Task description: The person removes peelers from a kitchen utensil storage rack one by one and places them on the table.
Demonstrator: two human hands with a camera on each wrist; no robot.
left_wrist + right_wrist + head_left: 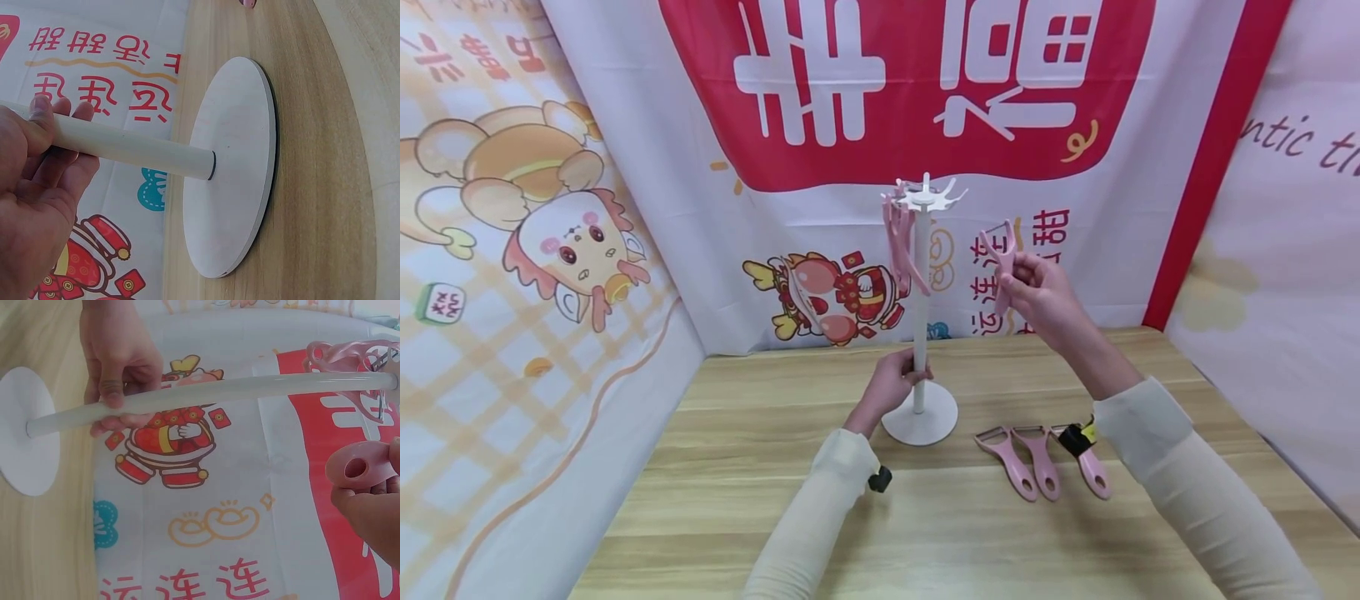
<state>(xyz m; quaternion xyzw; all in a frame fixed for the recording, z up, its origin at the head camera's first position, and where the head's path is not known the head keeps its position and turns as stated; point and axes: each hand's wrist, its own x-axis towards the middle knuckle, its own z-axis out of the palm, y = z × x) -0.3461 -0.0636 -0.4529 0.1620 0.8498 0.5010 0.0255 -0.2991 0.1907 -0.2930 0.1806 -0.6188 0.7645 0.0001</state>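
Nearest the cam it's two pale sleeves, L sleeve (pixel 808 525) and R sleeve (pixel 1210 492), coming in over a wood-look table (pixel 925 533). Small black gadget (pixel 880 479) at the L cuff.

Three pink peelers lie on the table btw, front right: two close together, L peeler (pixel 1015 467) and mid peeler (pixel 1040 462), then R peeler (pixel 1093 475) a bit apart. Handles pt toward the cam, and a black/yellow bit (pixel 1075 440) by the R cuff covers part of that last one's head.

Bit further back, L hand (pixel 895 383) has fingers + thumb wrapped round the white pole (pixel 921 317) of a stand, low down, just above its round base (pixel 936 417). Base sits on the table, pole's upright.

R hand (pixel 1037 283) is up in the air right of the stand, pinching another pink peeler, the held peeler (pixel 1006 262), by its handle b/w thumb + fingers. Head end's up, handle hangs down, not touching the hooks (pixel 927 196) up top.

More pink hung peelers (pixel 901 242) dangle off the hooks' L side. They overlap, so can't tell exactly how many tbh.

Behind it all: white backdrop (pixel 820 225) w/ big white characters on red, plus a cartoon dragon (pixel 820 300).
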